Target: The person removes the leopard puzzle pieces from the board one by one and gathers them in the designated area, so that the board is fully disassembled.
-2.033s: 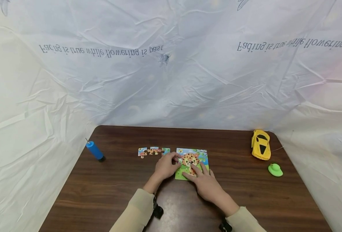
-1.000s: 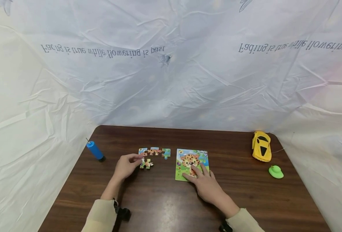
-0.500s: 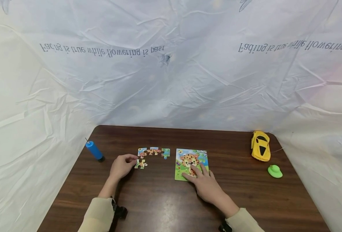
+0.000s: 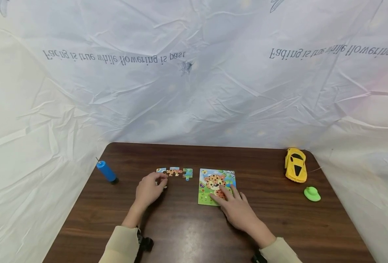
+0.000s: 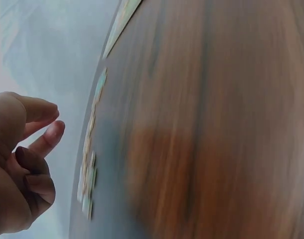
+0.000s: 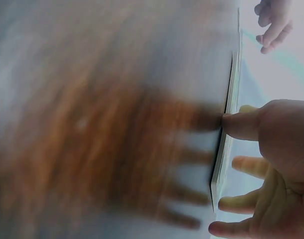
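My left hand [image 4: 149, 190] hovers over the left part of the table, fingers loosely bent. Nothing shows between its thumb and fingers in the left wrist view. Behind it lie puzzle pieces: a blue-topped one [image 4: 160, 170] partly covered, a spotted orange one [image 4: 174, 170] and a blue-green one [image 4: 187, 171]. Another piece [image 5: 88, 199] sits nearest the hand and is mostly hidden in the head view. My right hand [image 4: 238, 210] rests with spread fingers on the leopard puzzle board [image 4: 204, 200], covering its lower right. The right wrist view shows the board's edge under the thumb.
At the table's left edge stands a blue cylinder [image 4: 106, 170] with a black end. On the right are a yellow toy car [image 4: 296, 166] and a small green hat-shaped toy [image 4: 312, 194]. A pale printed cloth [image 4: 194, 106] hangs behind the dark wooden table [image 4: 263, 160].
My left hand went from the board to the left, set a leopard puzzle piece below the others, shifted it left, then let go and lifted rightward. The right hand slid slightly down the board.
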`<state>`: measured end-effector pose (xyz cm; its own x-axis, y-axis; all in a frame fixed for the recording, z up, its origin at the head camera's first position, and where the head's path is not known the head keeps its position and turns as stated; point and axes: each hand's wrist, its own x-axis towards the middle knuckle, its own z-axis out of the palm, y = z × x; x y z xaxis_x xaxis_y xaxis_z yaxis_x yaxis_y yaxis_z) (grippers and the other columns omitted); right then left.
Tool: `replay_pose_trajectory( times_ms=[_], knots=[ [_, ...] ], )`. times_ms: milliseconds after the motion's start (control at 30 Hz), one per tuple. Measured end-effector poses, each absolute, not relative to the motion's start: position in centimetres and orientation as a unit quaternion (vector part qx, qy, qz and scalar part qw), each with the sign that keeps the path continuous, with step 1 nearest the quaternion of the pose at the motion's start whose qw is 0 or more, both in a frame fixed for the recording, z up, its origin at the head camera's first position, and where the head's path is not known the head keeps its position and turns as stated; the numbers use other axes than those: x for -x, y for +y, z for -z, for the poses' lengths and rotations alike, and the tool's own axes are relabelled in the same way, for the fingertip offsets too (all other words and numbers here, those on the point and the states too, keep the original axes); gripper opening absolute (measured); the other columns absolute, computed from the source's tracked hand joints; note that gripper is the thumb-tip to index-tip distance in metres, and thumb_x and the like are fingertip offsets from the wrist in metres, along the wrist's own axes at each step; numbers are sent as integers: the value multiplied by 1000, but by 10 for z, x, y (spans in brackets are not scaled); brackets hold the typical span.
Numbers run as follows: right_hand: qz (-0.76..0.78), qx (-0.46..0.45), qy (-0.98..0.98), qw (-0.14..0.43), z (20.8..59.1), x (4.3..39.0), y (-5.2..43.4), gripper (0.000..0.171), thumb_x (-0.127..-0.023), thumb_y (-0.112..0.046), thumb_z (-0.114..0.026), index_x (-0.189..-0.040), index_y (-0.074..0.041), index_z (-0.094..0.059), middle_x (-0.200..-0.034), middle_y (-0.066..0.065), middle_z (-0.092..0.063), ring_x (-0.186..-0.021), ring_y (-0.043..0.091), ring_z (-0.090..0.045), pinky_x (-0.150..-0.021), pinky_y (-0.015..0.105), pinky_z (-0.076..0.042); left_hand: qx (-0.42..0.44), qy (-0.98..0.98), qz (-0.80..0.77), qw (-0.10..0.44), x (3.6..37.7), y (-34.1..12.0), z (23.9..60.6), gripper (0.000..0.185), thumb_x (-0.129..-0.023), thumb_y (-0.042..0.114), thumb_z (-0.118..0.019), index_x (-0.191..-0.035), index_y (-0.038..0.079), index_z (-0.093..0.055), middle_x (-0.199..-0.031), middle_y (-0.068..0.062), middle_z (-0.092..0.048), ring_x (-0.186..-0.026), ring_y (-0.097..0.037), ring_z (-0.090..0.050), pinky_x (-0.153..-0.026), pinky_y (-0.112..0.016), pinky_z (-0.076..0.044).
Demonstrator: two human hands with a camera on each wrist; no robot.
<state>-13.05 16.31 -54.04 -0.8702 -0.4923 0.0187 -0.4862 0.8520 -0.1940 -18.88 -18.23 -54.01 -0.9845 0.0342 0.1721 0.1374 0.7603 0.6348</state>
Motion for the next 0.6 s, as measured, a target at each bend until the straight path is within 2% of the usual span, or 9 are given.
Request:
replay_pose_trajectory(
  times_ms=[100,267,433,600],
  knots=[
    [104,243,964,13,540,128,169,48,-104,-18,-66,-149,-32,-59,-157,18,-43,-138,60,-38,-96,72,-43,67,-933,345,72,189,-163,541,10,-96,24,-76,-104,20,-81,-95,8,-71,-66,-11,-56,-54,-34,-42],
    [122,237,964,22,541,127,174,45,-105,-7,-61,-145,-27,-64,-154,25,-43,-137,64,-36,-96,73,-44,122,-925,356,58,189,-128,545,10,-97,23,-75,-104,20,-81,-93,11,-70,-79,-10,-63,-64,-34,-49],
    [123,233,964,29,543,128,176,48,-104,-1,-59,-144,-27,-65,-153,25,-44,-137,64,-36,-97,72,-43,152,-916,371,12,191,-94,554,14,-99,26,-73,-109,22,-80,-92,13,-68,-72,-4,-59,-59,-29,-47],
    [113,246,962,27,542,128,175,51,-103,1,-61,-145,-27,-64,-152,25,-45,-135,65,-38,-95,72,-44,148,-913,379,-28,191,-65,555,18,-99,31,-73,-113,22,-79,-91,12,-66,-66,-5,-55,-58,-30,-45]
  ],
)
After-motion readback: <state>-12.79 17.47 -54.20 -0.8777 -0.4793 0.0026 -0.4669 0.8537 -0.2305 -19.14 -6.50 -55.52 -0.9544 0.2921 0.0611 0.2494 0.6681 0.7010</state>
